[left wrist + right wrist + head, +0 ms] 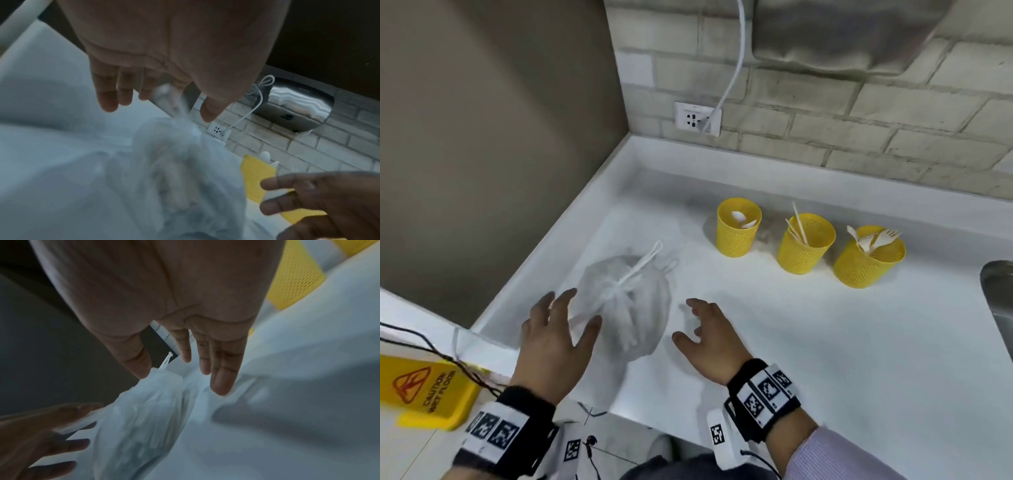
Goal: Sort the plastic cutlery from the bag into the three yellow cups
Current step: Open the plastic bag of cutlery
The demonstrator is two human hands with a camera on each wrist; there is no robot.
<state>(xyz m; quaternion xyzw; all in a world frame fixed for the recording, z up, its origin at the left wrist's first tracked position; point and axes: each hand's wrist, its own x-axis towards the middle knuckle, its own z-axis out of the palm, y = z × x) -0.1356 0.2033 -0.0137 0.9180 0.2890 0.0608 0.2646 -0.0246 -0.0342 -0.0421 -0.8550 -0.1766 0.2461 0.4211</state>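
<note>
head view: both hands empty, bag between them on the counter (774, 329).
my left hand (553, 337) & right hand (709, 337) are spread wide, gripping nothing; the tied bag (626, 308) lies btwn them, left fingertips about touching it. three yellow cups (804, 243) sit well beyond w/ some cutlery (876, 240) in each. judging by the bag's bulk, more is left to sort.

We see a translucent white bag (626, 305), its neck tied shut, lying on its side, and three perforated yellow cups (803, 253) standing in a row, holding white spoons, knives and forks.
</note>
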